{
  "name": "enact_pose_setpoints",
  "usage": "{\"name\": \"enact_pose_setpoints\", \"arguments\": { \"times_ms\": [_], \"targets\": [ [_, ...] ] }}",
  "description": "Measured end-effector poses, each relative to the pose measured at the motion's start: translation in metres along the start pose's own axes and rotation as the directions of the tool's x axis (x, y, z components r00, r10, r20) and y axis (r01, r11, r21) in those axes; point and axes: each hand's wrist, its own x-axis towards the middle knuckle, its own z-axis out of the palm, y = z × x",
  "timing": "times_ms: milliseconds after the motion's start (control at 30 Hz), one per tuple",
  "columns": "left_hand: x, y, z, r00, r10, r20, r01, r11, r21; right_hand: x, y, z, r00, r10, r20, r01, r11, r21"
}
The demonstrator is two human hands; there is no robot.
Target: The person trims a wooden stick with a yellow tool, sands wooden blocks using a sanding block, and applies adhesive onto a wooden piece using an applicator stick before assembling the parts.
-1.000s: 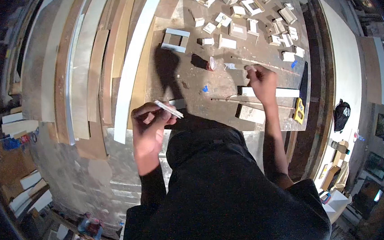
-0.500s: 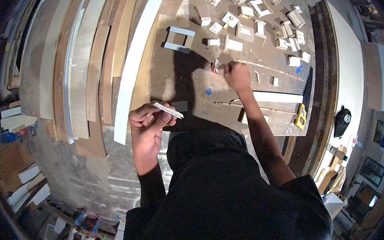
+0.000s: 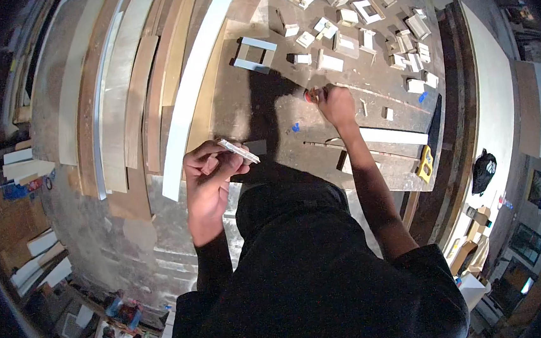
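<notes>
My left hand [image 3: 211,180] is closed on a small flat strip of wood [image 3: 239,151], held tilted above the near side of the work table [image 3: 227,109]. The strip's pale edge faces up. Farther out over the table, my right hand [image 3: 337,105] is curled round a small object with a red end [image 3: 308,95]; the fingers cover most of it, so its kind is unclear. To the left of that hand lies a small rectangular wooden frame [image 3: 255,66] with two white sides. A scrap of blue material [image 3: 296,127] rests between the hands.
Several small wooden assemblies [image 3: 346,45] are scattered across the far right of the table. Long boards [image 3: 193,80] lie along the left. A handsaw with a yellow handle [image 3: 425,164] is at the right edge, near a white strip [image 3: 392,136]. A black bag [image 3: 483,171] sits farther right.
The red-ended object has turned in my right hand; its whitish upright part no longer shows. My left hand keeps the wooden strip in nearly the same place.
</notes>
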Motion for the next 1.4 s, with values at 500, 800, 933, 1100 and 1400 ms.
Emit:
{"name": "enact_pose_setpoints", "arguments": {
  "times_ms": [500, 800, 933, 1100, 1400],
  "targets": [
    [-0.008, 0.0, 0.004, 0.999, 0.038, 0.002, -0.038, 0.999, 0.017, 0.017, 0.01, -0.019, 0.949, -0.256, 0.185, 0.304, 0.9, -0.312],
    [-0.007, 0.005, 0.009, 0.999, 0.037, 0.026, -0.038, 0.998, 0.047, 0.013, 0.024, -0.038, 0.945, -0.199, 0.26, 0.291, 0.874, -0.39],
    [0.001, 0.004, 0.009, 0.99, -0.004, 0.14, -0.011, 0.994, 0.106, 0.012, 0.018, -0.06, 0.952, -0.22, 0.214, 0.288, 0.881, -0.375],
    [0.009, -0.007, 0.025, 0.97, -0.006, 0.245, -0.042, 0.981, 0.19, 0.004, 0.026, -0.046, 0.96, -0.206, 0.191, 0.258, 0.915, -0.309],
    [0.017, -0.002, 0.017, 0.955, 0.004, 0.298, -0.069, 0.975, 0.209, 0.008, 0.002, -0.046, 0.957, -0.17, 0.234, 0.243, 0.911, -0.332]
  ]
}}
